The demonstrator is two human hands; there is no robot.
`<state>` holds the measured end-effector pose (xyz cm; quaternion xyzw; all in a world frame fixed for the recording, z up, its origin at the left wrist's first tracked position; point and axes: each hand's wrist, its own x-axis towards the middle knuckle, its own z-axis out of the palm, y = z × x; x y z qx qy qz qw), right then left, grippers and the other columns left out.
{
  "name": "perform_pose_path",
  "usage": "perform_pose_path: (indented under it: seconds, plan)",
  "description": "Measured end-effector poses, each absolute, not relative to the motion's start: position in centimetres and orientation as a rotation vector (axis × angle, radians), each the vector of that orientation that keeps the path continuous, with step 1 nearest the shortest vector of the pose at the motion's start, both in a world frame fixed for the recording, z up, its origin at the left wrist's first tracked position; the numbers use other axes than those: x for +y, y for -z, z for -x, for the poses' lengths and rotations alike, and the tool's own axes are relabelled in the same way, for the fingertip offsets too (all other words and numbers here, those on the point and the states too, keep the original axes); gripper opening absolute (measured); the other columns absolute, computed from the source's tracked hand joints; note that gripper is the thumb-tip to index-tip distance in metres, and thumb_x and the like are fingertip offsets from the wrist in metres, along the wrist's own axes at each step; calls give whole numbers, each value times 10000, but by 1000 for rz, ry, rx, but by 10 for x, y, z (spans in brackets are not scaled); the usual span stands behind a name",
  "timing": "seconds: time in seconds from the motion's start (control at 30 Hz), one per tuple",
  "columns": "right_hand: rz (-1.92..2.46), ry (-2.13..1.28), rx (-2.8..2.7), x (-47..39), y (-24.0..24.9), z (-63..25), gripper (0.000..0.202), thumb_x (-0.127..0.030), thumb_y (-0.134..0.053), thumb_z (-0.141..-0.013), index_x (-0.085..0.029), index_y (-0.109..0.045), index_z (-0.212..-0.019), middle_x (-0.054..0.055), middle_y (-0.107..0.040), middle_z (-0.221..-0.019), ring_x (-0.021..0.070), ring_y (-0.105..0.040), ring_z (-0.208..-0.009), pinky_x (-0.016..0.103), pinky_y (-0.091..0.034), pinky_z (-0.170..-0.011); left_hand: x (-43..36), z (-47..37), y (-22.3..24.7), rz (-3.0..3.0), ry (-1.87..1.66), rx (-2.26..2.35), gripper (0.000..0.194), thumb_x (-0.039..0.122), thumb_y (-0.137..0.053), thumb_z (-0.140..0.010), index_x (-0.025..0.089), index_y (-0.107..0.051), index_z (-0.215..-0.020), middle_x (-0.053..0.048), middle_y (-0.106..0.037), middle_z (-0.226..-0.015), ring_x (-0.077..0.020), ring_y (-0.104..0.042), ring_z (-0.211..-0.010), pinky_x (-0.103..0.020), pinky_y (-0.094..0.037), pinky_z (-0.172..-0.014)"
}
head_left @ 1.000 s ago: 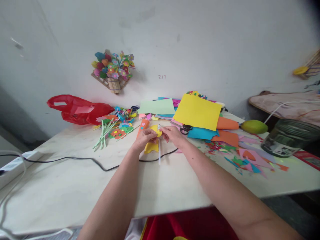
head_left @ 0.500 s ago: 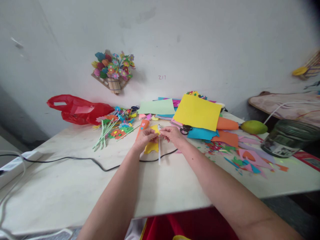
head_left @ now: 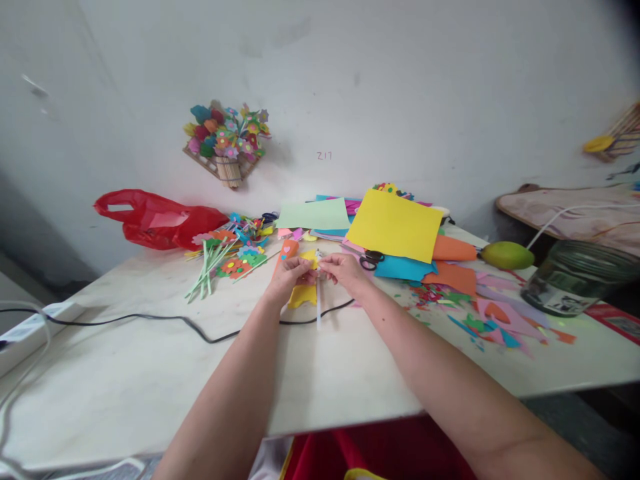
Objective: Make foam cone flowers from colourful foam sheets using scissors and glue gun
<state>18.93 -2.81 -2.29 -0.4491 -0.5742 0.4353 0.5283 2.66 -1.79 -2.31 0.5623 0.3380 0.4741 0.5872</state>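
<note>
Barely shifted: left hand (head_left: 290, 276), right hand (head_left: 347, 270), grips pinched closed (contents unclear); white stick (head_left: 319, 308) between, long axis toward person.

We are in a plain indoor room with a handicraft spot; whether it belongs to a home or a small workshop, we cannot tell. Across our pale table (head_left: 175, 387) we see coloured sheets (head_left: 395, 223), scissors (head_left: 375, 254), cut scraps (head_left: 515, 317) and flower shapes (head_left: 237, 267). A bright handmade-looking bouquet (head_left: 227, 140) decorates our scuffed, pale wall (head_left: 400, 87), where "217" is written in red. A power strip (head_left: 60, 314), a glass jar (head_left: 567, 273) and a red plastic bag (head_left: 167, 223) give our tabletop an everyday look.
</note>
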Motion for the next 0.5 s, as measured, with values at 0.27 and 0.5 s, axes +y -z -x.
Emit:
perform_pose_path:
  seconds: [0.27,0.5]
  plan:
    - [1003,-1039,-1370,-28,24,-188,213,-273,-675,-645,-145,-680,-814,6,-626,-671,83,-506,-521,193,-359,-421,-20,-26,20,-1279,-1090,761,313,391,-753,-625,144,-574,-694,-33,-663,-612,-106,-584,-478,-224,-465,-501]
    - [926,-1045,-1448,-25,26,-187,239,-252,-689,-639,-168,-699,-863,17,-662,-763,97,-544,-578,212,-413,-479,-20,-26,20,-1283,-1028,771,267,361,-720,-652,150,-559,-677,-41,-652,-609,-111,-588,-485,-227,-464,-503]
